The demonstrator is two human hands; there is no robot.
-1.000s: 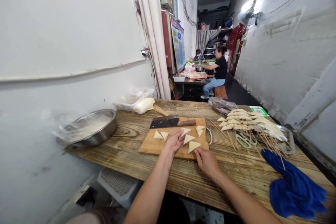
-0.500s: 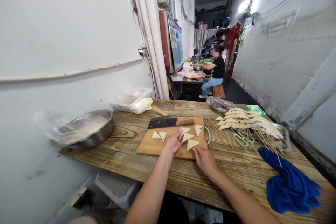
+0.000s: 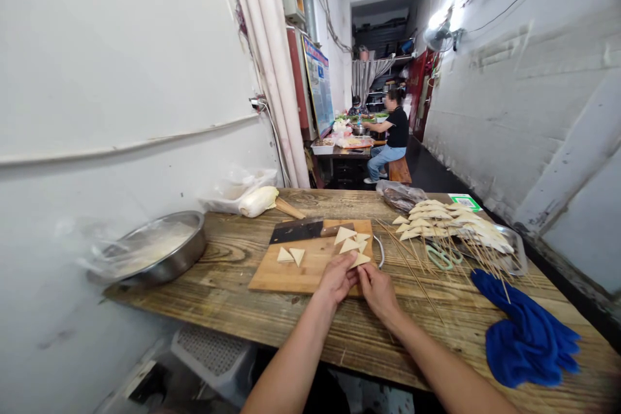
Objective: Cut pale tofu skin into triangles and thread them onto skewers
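My left hand [image 3: 338,278] pinches the near edge of a pale tofu triangle [image 3: 359,260] at the front of the cutting board [image 3: 305,279]. Close against it, my right hand [image 3: 379,290] is closed at the same triangle's lower corner, apparently on a thin bamboo skewer mostly hidden by the fingers. Just beyond lie more tofu triangles [image 3: 345,235], partly overlapping. Two others [image 3: 297,256] rest on the board's left part. A cleaver [image 3: 303,231] with a wooden handle lies along the board's far edge.
Skewered tofu triangles [image 3: 431,220] are piled at right, near loose skewers [image 3: 412,275], green-handled scissors [image 3: 441,257] and a blue cloth [image 3: 528,336]. A metal basin [image 3: 187,249] stands left. A bagged pale vegetable [image 3: 259,200] lies behind. People [image 3: 395,132] sit at a farther table.
My left hand has moved from the farther triangles back toward my right hand, onto the nearest triangle. The two hands are now almost touching. The view has shifted slightly.
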